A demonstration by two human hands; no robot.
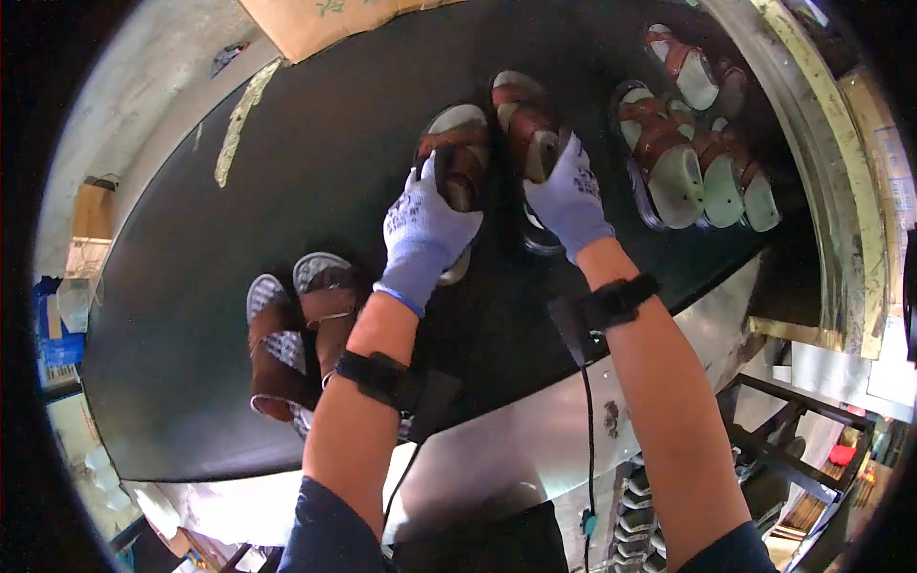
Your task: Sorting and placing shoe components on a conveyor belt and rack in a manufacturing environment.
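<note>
Both my hands wear white knitted gloves with pale purple cuffs. My left hand (428, 222) grips a brown-strapped sandal (457, 143), its fingers over the straps and the heel showing below the hand. Just to the right, my right hand (570, 196) has hold of the matching sandal (521, 110) near its rear strap; some fingers are hidden. Both toes point away from me on the black belt-like surface (287, 162). Nearer and to the left lie two brown sandals with checked insoles, one (272, 353) at the outside and one (330, 296) beside my left forearm.
Several brown sandals with pale insoles (676, 186) are grouped at the far right, beside a metal side rail (812, 143). A cardboard box (325, 24) stands at the far edge. Below the metal front edge (506, 458), a dark rack (793, 439) stands at the right. Cables hang from both wrist straps.
</note>
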